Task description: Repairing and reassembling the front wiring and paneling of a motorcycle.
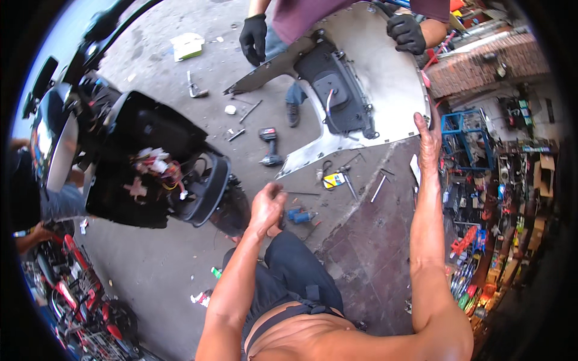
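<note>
A large body panel (pixel 394 90), pale inside with a black plastic part (pixel 337 96) and a wire, is held up ahead of me. My right hand (pixel 428 141) grips its lower right edge, thumb on the pale side and fingers mostly hidden behind. My left hand (pixel 267 209) is closed just below the tip of the panel's lower prong; whether it touches the tip is unclear. Beside its fingers shows a thin dark rod (pixel 303 193), held or lying on the ground. Opposite me, a person's black-gloved hand (pixel 406 34) grasps the panel's top edge; the other glove (pixel 253 39) hangs near its left arm.
At left stands a partly stripped scooter (pixel 150 150) with exposed wiring. A cordless drill (pixel 270 147), a hammer-like tool (pixel 195 85) and several hand tools lie on the ground. Shelves of parts (pixel 481 240) line the right. Red motorbikes (pixel 78 283) stand lower left, near another person.
</note>
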Demonstrator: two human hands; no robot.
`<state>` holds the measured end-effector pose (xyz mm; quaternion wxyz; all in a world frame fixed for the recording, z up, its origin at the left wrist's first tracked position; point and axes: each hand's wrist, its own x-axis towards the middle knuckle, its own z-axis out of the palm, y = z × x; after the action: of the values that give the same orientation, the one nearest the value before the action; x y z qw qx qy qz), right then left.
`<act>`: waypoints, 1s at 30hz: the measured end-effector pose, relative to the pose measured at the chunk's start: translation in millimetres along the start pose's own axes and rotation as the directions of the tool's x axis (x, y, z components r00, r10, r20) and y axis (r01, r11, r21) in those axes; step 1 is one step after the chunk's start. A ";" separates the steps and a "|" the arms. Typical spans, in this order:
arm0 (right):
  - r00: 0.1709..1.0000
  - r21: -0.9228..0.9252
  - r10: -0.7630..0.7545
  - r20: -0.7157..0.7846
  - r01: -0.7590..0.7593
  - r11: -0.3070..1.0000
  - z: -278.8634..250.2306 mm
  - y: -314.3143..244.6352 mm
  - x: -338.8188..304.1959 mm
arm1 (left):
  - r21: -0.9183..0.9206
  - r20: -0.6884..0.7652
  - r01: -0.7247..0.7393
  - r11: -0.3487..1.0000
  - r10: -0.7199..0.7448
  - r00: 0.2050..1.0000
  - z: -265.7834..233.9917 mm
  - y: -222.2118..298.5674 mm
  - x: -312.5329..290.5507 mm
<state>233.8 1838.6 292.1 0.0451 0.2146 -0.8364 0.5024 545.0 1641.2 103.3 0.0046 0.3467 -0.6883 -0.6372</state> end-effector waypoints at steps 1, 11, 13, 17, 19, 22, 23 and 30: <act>0.999 -0.074 -0.023 0.043 0.026 0.997 -11.3 -13.9 6.2 | 0.088 -0.009 -0.105 0.991 0.107 0.994 21.0 24.8 8.5; 0.940 -0.367 -0.190 0.283 0.290 0.884 -43.3 -88.2 -31.0 | 0.392 0.316 -0.727 0.564 0.660 0.682 147.6 119.6 50.8; 0.930 -0.376 -0.147 0.338 0.277 0.884 -49.3 -99.2 -45.3 | 0.378 0.485 -0.750 0.543 0.574 0.660 143.5 115.0 39.6; 0.891 -0.512 -0.111 0.441 0.351 0.784 -56.1 -104.2 -81.5 | 0.071 0.141 -0.710 0.700 0.698 0.702 115.5 97.9 -10.9; 0.886 -0.462 -0.067 0.459 0.302 0.834 -46.0 -98.3 -98.1 | -0.139 -0.148 -0.495 0.858 0.476 0.867 104.5 92.4 -36.3; 0.887 -0.406 -0.020 0.460 0.230 0.885 -26.0 -97.3 -123.2 | -0.158 -0.327 -0.425 0.892 0.358 0.874 105.8 87.4 -74.3; 0.904 -0.391 -0.011 0.428 0.196 0.899 -21.2 -95.5 -132.7 | -0.117 -0.328 -0.451 0.885 0.394 0.859 111.3 91.9 -85.6; 0.877 -0.415 0.133 0.462 0.082 0.906 37.5 -122.6 -191.6 | -0.339 -0.412 -0.221 0.914 0.067 0.909 74.6 78.6 -118.6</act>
<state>461.8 1817.1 318.6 -0.1251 0.3060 -0.9125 0.2408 564.6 1759.6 210.1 0.2566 0.4067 -0.5616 -0.6733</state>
